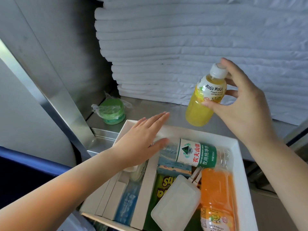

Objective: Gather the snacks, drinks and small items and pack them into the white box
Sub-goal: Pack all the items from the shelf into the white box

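Observation:
My right hand (240, 105) grips a yellow Mogu Mogu juice bottle (205, 97) by its upper half, tilted, above the far edge of the white box (240, 164). My left hand (141, 139) hovers flat with straight fingers over the box's far left corner, holding nothing. Inside the box lie a green-labelled water bottle (196, 154), an orange juice bottle (216, 197), a translucent white pouch (176, 202), a green snack pack (162, 185), a blue packet (173, 167) and a blue wrapped item (127, 202) in the left compartment.
A green round tub in plastic wrap (112, 111) sits on the metal shelf (166, 105) beyond the box's left corner. A tall stack of folded white towels (191, 47) fills the back. A metal post (55, 90) rises at the left.

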The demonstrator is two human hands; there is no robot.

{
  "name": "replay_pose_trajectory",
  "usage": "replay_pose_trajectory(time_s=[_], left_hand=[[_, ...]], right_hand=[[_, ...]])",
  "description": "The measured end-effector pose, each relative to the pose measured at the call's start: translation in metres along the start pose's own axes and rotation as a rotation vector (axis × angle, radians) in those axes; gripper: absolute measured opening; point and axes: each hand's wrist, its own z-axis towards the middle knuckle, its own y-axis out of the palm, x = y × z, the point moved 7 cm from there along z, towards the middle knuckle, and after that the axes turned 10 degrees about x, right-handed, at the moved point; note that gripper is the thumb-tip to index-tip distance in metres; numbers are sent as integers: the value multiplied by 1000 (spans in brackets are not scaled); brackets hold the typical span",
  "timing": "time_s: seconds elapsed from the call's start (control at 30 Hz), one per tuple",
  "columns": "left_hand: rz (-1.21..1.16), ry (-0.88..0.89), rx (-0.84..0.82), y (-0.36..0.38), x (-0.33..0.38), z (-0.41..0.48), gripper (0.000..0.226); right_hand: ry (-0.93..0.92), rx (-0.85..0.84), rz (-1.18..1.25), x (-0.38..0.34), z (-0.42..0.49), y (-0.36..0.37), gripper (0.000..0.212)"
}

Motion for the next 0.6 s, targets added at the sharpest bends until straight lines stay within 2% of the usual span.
replay_pose_trajectory(time_s=[0.13,0.27,0.4,0.6], left_hand=[[-225,-31,111,-17,26,1,72],[-287,-29,185,-23,44,-4,86],[-291,-120,146,-20,45,-10,99],[-367,-202,73,-16,41,-15,96]], right_hand=[[-35,-36,60,-27,-1,-1,88],[-36,-100,62,-41,-12,5,87],[-59,-175,2,-42,-27,17,86],[-96,-214,-32,-41,-33,21,85]])
